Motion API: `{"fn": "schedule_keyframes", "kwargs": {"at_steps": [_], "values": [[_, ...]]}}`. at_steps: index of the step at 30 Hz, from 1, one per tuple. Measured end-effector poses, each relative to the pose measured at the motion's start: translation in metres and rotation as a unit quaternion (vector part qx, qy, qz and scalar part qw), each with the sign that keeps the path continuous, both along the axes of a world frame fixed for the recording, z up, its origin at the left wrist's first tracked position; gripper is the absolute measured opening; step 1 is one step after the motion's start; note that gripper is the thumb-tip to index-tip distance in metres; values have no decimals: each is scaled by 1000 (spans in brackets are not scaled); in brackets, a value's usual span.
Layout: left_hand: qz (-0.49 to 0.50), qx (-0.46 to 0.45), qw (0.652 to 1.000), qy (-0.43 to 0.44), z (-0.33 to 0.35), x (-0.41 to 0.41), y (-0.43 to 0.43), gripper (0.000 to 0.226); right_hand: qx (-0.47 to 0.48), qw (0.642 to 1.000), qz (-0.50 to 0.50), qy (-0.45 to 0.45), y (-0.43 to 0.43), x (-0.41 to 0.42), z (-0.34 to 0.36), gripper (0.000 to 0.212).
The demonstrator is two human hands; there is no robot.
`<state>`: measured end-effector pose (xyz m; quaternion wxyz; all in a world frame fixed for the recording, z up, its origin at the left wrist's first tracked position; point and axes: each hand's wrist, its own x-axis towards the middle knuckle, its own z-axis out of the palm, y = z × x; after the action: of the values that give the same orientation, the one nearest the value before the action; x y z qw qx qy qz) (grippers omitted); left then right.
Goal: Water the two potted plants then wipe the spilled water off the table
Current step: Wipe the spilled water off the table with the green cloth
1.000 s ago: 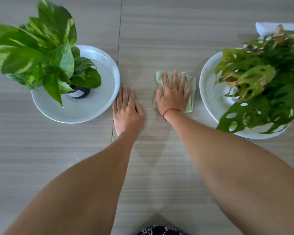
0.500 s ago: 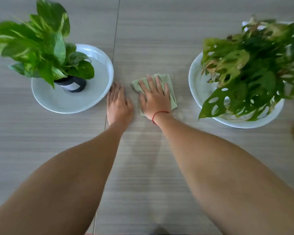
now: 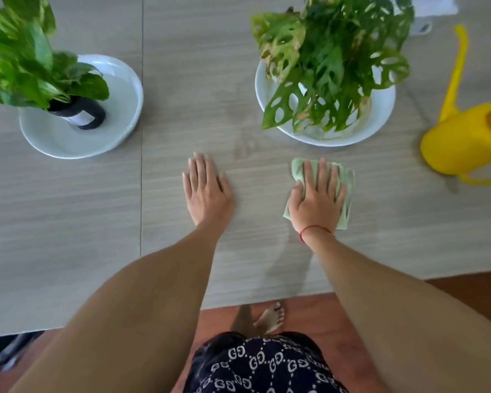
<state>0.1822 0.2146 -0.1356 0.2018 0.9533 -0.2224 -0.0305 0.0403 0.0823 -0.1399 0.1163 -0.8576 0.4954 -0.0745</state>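
A light green cloth (image 3: 348,180) lies flat on the grey table (image 3: 68,222), in front of the right plant. My right hand (image 3: 316,199) presses down on it, fingers spread and thumb at its left edge. My left hand (image 3: 207,191) rests flat and empty on the table, a hand's width left of the cloth. The left plant (image 3: 26,61) stands in a black pot (image 3: 81,113) on a white dish (image 3: 119,89). The holey-leaved right plant (image 3: 332,58) sits in a white dish (image 3: 380,114). A faint damp smear (image 3: 244,146) shows between the dishes.
A yellow watering can (image 3: 465,140) stands at the right edge, spout pointing away. A white object (image 3: 434,7) lies behind the right plant. The table's front edge (image 3: 267,296) runs close to my body, with brown floor and a bare foot (image 3: 270,319) below.
My right hand has slid the cloth rightward and nearer the front edge, to in front of the right dish. The left hand stays flat. The view has shifted, showing the watering can.
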Motion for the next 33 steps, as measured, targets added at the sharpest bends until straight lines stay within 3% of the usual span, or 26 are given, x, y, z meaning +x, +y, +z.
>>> {"fn": "schedule_keyframes", "kwargs": {"at_steps": [5,10,15,20,23,25,28,33], "values": [[15,22,1000,-14,-7,0,-2,54,3,998,-58,-13,10,33,5,57],[10,19,1000,-10,-4,-2,-1,54,29,993,112,-7,33,67,2,52],[36,5,999,31,3,0,-9,59,-15,969,241,-49,8,10,-4,48],[75,28,996,26,5,-11,-23,68,-26,999,22,-12,-43,-51,-2,57],[74,44,996,14,2,-11,-25,68,0,993,-115,-5,-56,-33,2,64],[76,48,996,17,2,-11,-25,69,6,989,-145,-12,-41,-4,5,61],[72,46,996,18,2,-11,-25,68,17,998,-56,-15,-14,37,6,50],[70,22,997,17,1,-11,-24,61,35,996,84,-11,16,77,6,49]]}}
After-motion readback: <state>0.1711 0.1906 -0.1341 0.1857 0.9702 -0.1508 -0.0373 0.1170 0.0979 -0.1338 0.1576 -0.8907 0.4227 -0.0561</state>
